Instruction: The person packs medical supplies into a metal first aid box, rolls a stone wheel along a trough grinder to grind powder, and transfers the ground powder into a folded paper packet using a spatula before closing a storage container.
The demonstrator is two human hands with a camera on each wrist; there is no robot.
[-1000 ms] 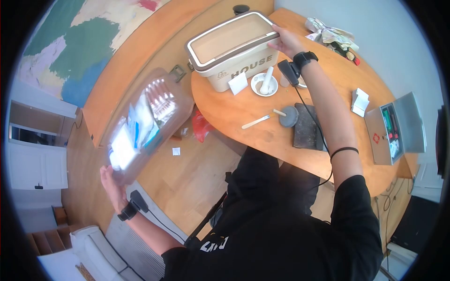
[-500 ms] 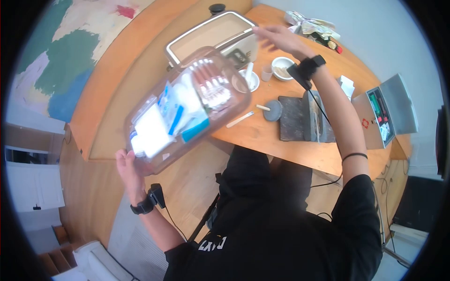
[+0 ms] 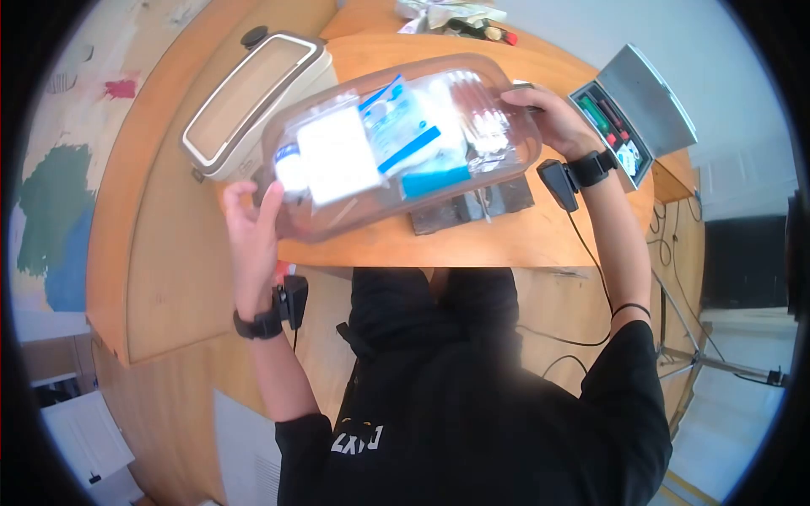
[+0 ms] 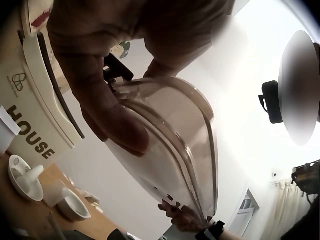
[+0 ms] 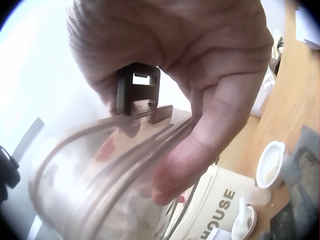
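Observation:
Between both hands a clear brown-tinted plastic case (image 3: 325, 228) is held up over the table, tilted with its right end higher. Inside show a white packet (image 3: 337, 160), a blue-and-white packet (image 3: 401, 135), a teal packet (image 3: 435, 180), a white bottle (image 3: 291, 169) and bundled swab-like sticks (image 3: 483, 118). My left hand (image 3: 251, 236) grips the case's left end, thumb on its near face. At the other end my right hand (image 3: 564, 125) holds it, beside a dark clasp (image 5: 138, 92) in the right wrist view.
An uncovered cream box (image 5: 220, 200) marked HOUSE stands at the table's left. Nearby are a small white mortar with a pestle (image 4: 31, 175) and a white bowl (image 4: 74, 207). A dark slab (image 3: 432, 223) lies beneath the case. An open metal first-aid box (image 3: 645, 110) is at right.
The case has swung from beyond the table's left edge to in front of me over the table. My right hand has left the HOUSE box and taken the case's right end.

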